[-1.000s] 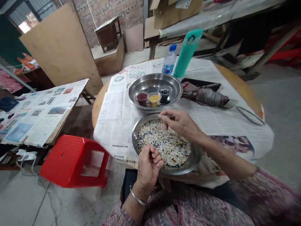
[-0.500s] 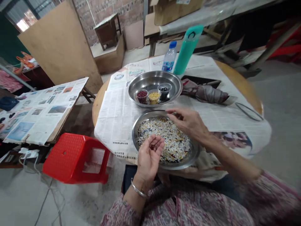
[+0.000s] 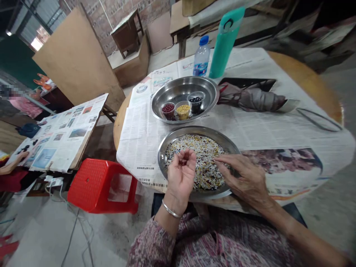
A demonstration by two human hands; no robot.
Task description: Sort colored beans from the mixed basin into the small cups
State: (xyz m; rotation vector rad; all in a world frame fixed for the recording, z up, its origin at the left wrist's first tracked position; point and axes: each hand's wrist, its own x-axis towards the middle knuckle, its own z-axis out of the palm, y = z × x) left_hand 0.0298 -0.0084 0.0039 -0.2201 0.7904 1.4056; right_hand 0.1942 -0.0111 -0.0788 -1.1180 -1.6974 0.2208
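the left hand's curled fingers partly cover dark red bits, too small to count. that hand also hides part of the near bowl and its grains, too fine to tell singly. the right hand covers some rim; whether its fingertips touch grains is unclear. the carton is cut off above. the newspaper's small print is unreadable.
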